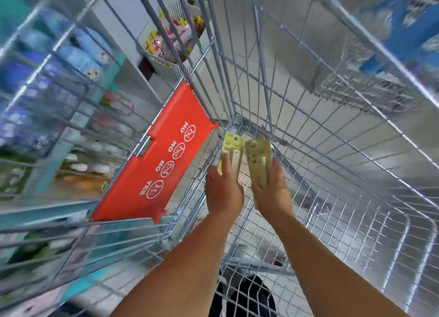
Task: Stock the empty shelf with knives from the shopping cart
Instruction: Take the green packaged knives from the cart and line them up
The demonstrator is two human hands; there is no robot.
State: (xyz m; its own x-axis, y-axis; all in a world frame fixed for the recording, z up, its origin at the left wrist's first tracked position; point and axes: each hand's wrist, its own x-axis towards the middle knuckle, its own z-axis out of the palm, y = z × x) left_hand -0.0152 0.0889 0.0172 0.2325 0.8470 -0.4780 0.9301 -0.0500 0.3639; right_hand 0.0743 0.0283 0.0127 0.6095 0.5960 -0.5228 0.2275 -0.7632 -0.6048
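This is a shop. A wire shopping cart (308, 150) with a red flap (154, 160) fills the view. Left of the cart stand shelves (59, 131) full of packed goods.

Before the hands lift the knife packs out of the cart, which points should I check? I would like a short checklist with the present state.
1. Left hand grips the left knife pack: ok.
2. Right hand grips the right knife pack: ok.
3. Packs free of the cart wire: cannot tell.
4. Red seat flap clear of the hands: ok.
5. Empty shelf in sight: not ok.
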